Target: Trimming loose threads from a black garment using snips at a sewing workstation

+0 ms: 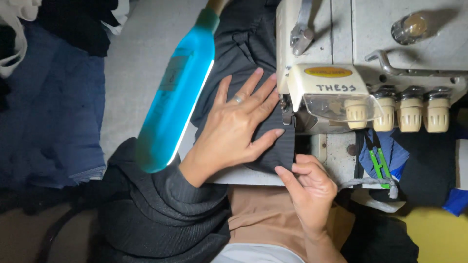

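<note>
My left hand [239,126] lies flat, fingers spread, on dark ribbed fabric [243,48] on the table, pressing it down just left of the presser foot [286,113] of a cream sewing machine [370,44]. A ring sits on one finger. My right hand [309,187] pinches the near edge of the same fabric [280,151] between thumb and fingers, just in front of the machine. More of the dark fabric drapes over my lap at the lower left.
A glowing turquoise lamp bar [178,92] slants over the grey table [141,58] left of my hand. Three cream tension knobs [412,114] line the machine's front. Green thread snips [379,163] lie beneath them. Blue denim [53,107] is piled far left.
</note>
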